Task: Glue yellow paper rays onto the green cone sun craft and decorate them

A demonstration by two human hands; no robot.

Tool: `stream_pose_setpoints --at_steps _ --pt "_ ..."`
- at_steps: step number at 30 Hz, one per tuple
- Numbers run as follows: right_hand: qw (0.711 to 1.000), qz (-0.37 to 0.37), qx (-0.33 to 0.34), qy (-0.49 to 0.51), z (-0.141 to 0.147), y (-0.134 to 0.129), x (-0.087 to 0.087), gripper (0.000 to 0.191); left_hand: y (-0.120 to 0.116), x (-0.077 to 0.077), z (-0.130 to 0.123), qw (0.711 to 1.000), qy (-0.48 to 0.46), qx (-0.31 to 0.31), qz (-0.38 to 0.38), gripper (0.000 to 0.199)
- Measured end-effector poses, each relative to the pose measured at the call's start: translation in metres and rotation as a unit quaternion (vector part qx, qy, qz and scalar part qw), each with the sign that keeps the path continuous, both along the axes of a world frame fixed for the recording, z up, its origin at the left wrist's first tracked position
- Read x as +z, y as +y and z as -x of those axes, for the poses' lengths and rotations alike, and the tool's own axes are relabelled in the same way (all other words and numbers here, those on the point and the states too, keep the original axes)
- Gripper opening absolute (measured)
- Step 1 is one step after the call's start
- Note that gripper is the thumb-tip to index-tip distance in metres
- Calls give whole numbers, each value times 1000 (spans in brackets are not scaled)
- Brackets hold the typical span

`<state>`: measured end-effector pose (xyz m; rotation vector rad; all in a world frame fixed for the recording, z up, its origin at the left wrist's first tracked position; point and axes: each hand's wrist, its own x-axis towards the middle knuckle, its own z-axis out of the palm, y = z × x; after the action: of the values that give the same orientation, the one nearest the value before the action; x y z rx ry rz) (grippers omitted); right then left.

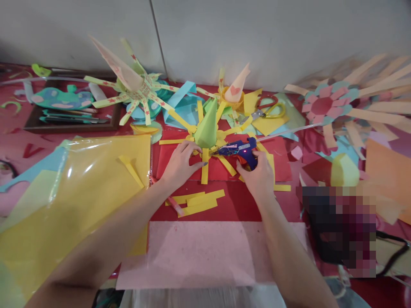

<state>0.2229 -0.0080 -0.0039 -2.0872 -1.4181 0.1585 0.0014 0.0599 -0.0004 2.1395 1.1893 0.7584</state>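
A light green paper cone stands upright at the centre of a flower-shaped piece with yellow paper strips radiating from it. My left hand rests at its left, thumb tip on the strip at the front and fingers apart by the cone's base. My right hand is wrapped round the handle of a blue hot glue gun. Its nozzle points left, close to the cone's foot, and a small red light glows on its body. A clear glue stick sticks out of its back. Red paper lies underneath.
Loose yellow strips and a pinkish pen-like stick lie in front. Other paper cone crafts and yellow-handled scissors are behind. Wrapped yellow sheets lie left, a wooden tray back left, and a blurred-out dark object right.
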Motion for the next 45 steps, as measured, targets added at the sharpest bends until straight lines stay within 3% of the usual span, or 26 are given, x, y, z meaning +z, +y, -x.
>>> stream_pose_setpoints --at_steps 8,15,30,45 --pt "999 9 -45 20 2 -1 7 39 -2 4 0 997 56 -23 -46 18" --pt "997 35 -59 43 2 -1 10 42 -3 9 -1 990 121 -64 -17 12" --pt "997 43 -52 47 4 -1 10 44 -3 12 -6 985 166 -15 51 43" --pt "995 51 -58 62 5 -2 11 44 -4 9 -4 992 121 -13 26 44"
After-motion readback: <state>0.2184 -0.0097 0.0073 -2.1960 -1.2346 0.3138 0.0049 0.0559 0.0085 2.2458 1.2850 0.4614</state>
